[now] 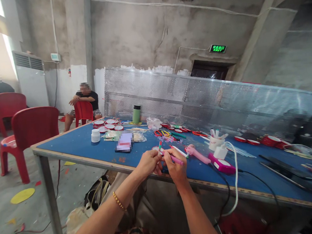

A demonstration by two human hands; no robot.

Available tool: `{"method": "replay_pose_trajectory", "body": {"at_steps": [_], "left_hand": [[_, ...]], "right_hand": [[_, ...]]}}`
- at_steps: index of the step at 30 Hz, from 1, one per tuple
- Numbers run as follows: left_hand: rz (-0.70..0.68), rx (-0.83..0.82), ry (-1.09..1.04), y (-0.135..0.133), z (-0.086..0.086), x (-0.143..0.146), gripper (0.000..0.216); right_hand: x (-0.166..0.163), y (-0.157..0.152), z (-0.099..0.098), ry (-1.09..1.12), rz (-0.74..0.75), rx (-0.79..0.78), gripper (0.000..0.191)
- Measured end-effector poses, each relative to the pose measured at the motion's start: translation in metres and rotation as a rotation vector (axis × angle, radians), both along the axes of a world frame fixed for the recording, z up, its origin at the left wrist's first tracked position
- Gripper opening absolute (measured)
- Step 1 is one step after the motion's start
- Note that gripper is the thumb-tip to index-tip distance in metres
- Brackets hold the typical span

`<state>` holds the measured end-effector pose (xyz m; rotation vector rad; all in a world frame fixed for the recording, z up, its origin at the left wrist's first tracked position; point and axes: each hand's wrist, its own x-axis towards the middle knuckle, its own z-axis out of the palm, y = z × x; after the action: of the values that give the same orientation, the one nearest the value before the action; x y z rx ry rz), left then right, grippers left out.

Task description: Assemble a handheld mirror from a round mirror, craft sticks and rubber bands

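Observation:
My left hand [148, 162] is closed in a pinch on a thin red, white and green stick [159, 146] that points upward. My right hand [176, 166] is closed around a pink pen-like tool [177, 160], its tip touching the stick. Both hands hover over the near edge of the blue worktable [82, 146]. A gold bracelet [119, 201] sits on my left wrist. Just right of my hands lie a pink glue gun [197, 154] and a magenta and white device [221, 164] with a white cable.
On the table: a white jar [95, 135], a green flask [136, 114], round red discs [108, 125], scissors and coloured sticks [170, 133], a cup of sticks [216, 141]. A perforated metal screen [198, 99] backs the table. Red chairs [29, 132] stand left; a seated person [83, 101] is behind.

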<state>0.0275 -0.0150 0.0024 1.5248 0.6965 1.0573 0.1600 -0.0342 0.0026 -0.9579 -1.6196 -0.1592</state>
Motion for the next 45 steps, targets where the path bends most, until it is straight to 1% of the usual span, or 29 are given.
{"method": "replay_pose_trajectory", "body": {"at_steps": [8, 14, 24, 30, 34, 37, 41, 45], "left_hand": [[-0.002, -0.001, 0.013, -0.0003, 0.0004, 0.0, 0.027], [-0.001, -0.003, 0.012, -0.0004, 0.0011, -0.0004, 0.031], [0.012, 0.001, 0.02, 0.0004, -0.0006, 0.0006, 0.034], [0.0, -0.002, 0.021, 0.0002, -0.0003, 0.0, 0.031], [0.004, -0.002, 0.02, 0.0, -0.0003, -0.0001, 0.033], [0.007, -0.003, 0.017, 0.0001, -0.0002, 0.0, 0.033], [0.012, -0.004, 0.014, 0.0008, -0.0006, 0.0004, 0.031], [0.015, -0.006, 0.017, 0.0014, -0.0017, 0.0009, 0.032]], "right_hand": [[0.0005, 0.0006, -0.0009, -0.006, -0.004, -0.017, 0.024], [0.0001, -0.0017, -0.0001, 0.047, -0.008, -0.01, 0.022], [-0.0006, 0.0004, -0.0001, 0.009, 0.002, -0.006, 0.023], [0.0004, 0.0011, -0.0008, 0.001, 0.0, -0.02, 0.023], [0.0002, 0.0005, 0.0004, -0.027, -0.003, 0.009, 0.023], [-0.0005, -0.0014, 0.0014, 0.001, -0.004, 0.009, 0.022], [-0.0013, -0.0041, 0.0017, 0.075, 0.008, -0.029, 0.021], [-0.0014, -0.0035, 0.001, 0.047, 0.017, -0.019, 0.021]]}}
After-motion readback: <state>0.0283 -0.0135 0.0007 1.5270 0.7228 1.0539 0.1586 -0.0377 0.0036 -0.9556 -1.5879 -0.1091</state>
